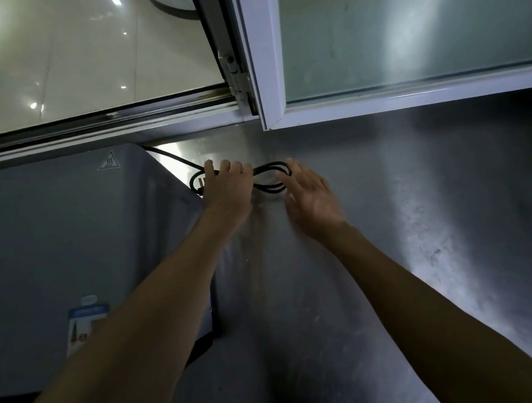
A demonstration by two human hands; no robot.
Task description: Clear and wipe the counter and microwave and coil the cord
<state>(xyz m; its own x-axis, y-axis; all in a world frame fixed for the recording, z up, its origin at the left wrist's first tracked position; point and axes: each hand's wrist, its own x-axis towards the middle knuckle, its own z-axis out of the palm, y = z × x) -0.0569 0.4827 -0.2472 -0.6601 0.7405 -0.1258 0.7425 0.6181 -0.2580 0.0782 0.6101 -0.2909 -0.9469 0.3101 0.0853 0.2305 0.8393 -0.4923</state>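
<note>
A black power cord (272,176) lies in loops on the steel counter (411,251), close to the back wall, and runs left behind the grey microwave (66,255). My left hand (227,190) lies over the left end of the loops with its fingers bent down onto the cord. My right hand (310,196) hovers just right of the loops, fingers straight and spread, blurred by motion; its fingertips reach the right end of the cord.
The microwave fills the left side, with a hot-surface warning sign and a sticker on its top. Above the counter a white window frame (264,70) stands swung open, with frosted glass on the right.
</note>
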